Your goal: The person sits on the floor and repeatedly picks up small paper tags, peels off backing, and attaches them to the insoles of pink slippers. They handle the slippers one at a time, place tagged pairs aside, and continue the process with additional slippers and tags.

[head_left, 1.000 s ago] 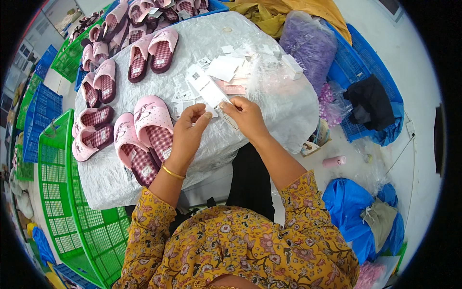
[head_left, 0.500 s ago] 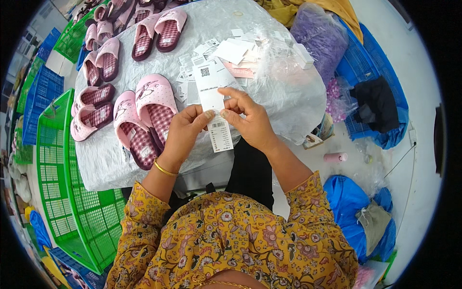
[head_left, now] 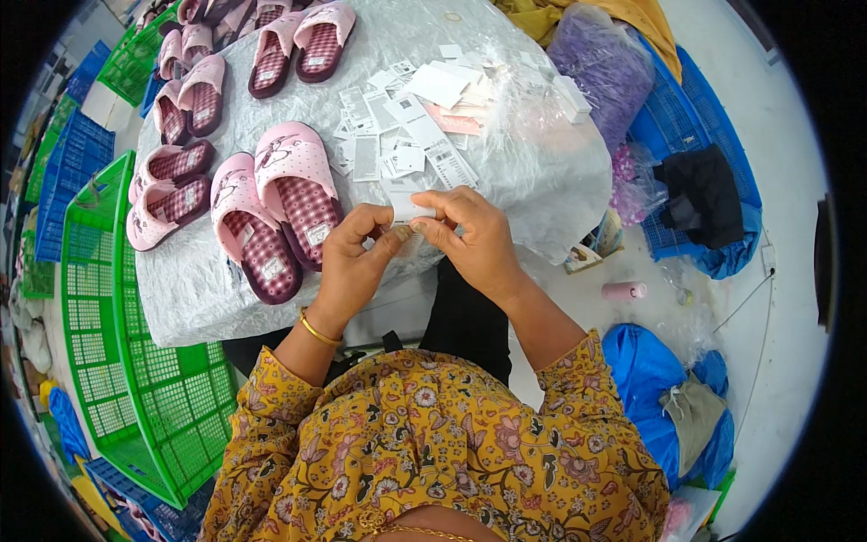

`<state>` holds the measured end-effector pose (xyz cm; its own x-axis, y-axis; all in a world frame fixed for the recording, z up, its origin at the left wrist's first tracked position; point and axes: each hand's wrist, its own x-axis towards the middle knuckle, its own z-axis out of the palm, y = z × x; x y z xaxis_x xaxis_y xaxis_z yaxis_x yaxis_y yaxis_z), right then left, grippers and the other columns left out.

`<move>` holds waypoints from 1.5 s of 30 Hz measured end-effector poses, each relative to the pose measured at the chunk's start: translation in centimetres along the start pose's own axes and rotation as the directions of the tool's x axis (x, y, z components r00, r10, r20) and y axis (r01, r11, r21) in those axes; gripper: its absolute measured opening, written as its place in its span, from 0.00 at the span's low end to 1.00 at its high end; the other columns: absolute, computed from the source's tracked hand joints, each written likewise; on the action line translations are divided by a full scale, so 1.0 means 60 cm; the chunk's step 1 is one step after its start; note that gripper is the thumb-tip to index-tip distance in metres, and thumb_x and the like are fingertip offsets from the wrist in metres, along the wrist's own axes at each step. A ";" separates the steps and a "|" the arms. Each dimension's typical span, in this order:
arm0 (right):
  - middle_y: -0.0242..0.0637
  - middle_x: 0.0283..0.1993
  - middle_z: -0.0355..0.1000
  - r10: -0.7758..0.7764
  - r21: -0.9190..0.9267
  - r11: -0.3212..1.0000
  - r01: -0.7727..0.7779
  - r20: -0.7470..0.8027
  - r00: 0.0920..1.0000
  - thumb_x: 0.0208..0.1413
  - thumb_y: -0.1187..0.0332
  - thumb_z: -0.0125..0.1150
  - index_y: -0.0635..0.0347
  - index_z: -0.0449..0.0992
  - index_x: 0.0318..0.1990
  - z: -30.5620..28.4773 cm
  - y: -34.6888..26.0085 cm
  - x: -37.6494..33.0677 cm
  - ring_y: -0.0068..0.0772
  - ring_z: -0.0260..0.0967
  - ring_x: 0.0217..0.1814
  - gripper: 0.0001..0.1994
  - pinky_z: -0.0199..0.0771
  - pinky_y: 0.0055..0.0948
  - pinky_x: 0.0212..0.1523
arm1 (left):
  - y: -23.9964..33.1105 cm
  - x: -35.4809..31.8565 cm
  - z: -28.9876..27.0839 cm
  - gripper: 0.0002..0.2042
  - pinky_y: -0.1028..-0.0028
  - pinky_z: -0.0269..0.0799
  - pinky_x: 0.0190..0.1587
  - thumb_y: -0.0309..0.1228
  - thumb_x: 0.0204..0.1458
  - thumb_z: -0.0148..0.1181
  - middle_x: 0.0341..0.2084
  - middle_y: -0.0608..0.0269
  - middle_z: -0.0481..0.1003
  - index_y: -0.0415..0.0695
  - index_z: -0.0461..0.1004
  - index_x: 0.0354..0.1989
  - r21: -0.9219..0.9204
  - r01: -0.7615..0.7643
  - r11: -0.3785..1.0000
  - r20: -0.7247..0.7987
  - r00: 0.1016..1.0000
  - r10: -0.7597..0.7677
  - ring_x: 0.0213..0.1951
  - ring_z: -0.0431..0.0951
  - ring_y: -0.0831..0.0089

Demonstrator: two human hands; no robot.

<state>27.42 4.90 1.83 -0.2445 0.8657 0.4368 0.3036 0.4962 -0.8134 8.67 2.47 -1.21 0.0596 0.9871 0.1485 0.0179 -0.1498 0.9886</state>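
Note:
Between my two hands, at the table's front edge, is a white paper tag, folded short. My left hand pinches its left side with thumb and forefinger. On the other side my right hand grips it, both thumbs close together at its lower edge. Just left of my left hand lies a pair of pink slippers with checked dark red insoles: a front slipper and a slipper beside it. Beyond my fingers, loose printed tags are spread on the plastic-covered table.
More slipper pairs line the table's far and left sides. A clear plastic bag covers some tags. Green crates stand at the left, a blue crate at the right. On the floor lie a pink cylinder and blue bags.
The long tag, stretched out between my hands before, is now folded to a short piece. Its lower part no longer hangs below my thumbs. My hands stay nearly in place.

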 end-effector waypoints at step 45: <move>0.30 0.36 0.73 -0.470 -0.814 0.459 0.357 0.118 0.875 0.52 0.71 0.61 0.54 0.76 0.31 -0.032 0.228 0.212 0.34 0.68 0.41 0.01 0.64 0.37 0.49 | 0.000 0.024 -0.012 0.05 0.82 0.67 0.36 0.28 0.61 0.60 0.29 0.73 0.74 0.38 0.75 0.37 -0.057 0.119 0.991 -0.002 0.993 -0.120 0.32 0.69 0.87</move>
<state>30.21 22.84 -3.03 -0.4652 0.5159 0.7194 0.8015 0.5905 0.0948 8.01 3.95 -0.95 0.0546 0.9981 0.0291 -0.0316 -0.0274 0.9991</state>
